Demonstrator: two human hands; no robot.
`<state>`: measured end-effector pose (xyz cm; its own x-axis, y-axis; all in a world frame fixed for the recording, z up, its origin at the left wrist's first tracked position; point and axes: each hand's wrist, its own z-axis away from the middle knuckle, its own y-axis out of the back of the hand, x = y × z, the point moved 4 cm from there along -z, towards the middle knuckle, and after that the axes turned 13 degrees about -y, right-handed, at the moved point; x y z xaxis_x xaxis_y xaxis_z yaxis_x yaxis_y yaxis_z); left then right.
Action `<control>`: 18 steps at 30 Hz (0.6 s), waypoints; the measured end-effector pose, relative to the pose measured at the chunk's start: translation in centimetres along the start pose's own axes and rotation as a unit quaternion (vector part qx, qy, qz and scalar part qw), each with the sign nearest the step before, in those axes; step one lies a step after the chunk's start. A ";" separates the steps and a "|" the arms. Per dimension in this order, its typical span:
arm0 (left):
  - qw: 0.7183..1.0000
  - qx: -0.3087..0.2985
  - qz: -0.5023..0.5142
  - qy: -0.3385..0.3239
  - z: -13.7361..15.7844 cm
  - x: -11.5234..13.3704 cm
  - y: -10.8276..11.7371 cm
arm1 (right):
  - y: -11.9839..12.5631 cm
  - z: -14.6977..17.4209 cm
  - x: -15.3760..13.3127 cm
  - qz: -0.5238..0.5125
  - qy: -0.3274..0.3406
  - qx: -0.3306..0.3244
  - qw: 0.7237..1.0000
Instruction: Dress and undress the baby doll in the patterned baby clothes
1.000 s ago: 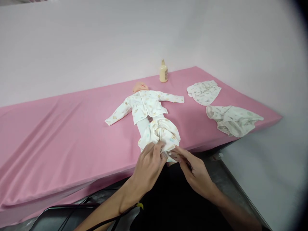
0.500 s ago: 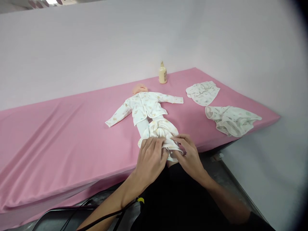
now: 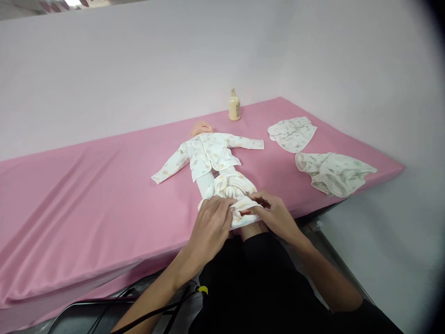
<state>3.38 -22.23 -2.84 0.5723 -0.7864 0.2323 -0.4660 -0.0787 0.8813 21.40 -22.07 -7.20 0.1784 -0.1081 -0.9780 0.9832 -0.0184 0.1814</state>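
Observation:
A baby doll (image 3: 201, 128) lies on its back on the pink-covered table, wearing a white printed long-sleeved top (image 3: 207, 153). Around its lower legs, near the front edge, white printed baby pants (image 3: 234, 185) are bunched up. My left hand (image 3: 214, 225) is closed on the left side of the pants' cloth. On the right side, my right hand (image 3: 274, 214) pinches the edge of the same cloth. Between my hands a gap in the fabric shows something reddish inside. The doll's feet are hidden by the cloth and my fingers.
A cream pump bottle (image 3: 234, 107) stands near the back of the pink table cover (image 3: 86, 195). Two white printed garments lie at right: a folded one (image 3: 294, 134) and a crumpled one (image 3: 335, 175). A pale wall (image 3: 139, 60) rises behind. A black cable (image 3: 156, 311) crosses my left forearm.
My left hand has shifted slightly left, and the cloth between my hands is spread wider. An opening with something reddish inside now shows. The doll and the other garments have stayed put.

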 end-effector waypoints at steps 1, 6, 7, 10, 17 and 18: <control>1.000 0.006 -0.007 0.005 0.0 -0.3 0.1 | 0.2 -0.1 0.0 -0.007 -0.007 -0.012 1.000; 0.992 -0.019 -0.119 -0.049 -0.1 -0.6 -0.3 | 0.7 -0.3 0.5 0.015 0.000 -0.037 0.999; 0.988 -0.034 -0.139 -0.065 -0.1 -0.5 -0.5 | 0.8 -0.2 0.8 0.039 0.007 -0.029 0.999; 0.975 -0.066 -0.189 -0.097 -0.2 0.0 -1.1 | 0.8 0.1 1.6 0.141 0.041 0.017 0.989; 0.968 -0.103 -0.193 -0.123 0.1 1.0 -0.8 | 0.1 1.2 2.2 0.339 0.108 0.050 0.933; 0.971 -0.101 -0.181 -0.118 0.3 1.2 -0.7 | 0.0 1.2 2.1 0.340 0.115 0.039 0.933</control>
<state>4.23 -23.28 -3.33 0.4917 -0.8501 -0.1885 -0.1067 -0.2736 0.9559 21.77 -23.49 -9.15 0.7720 0.0938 -0.6287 0.6356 -0.0963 0.7660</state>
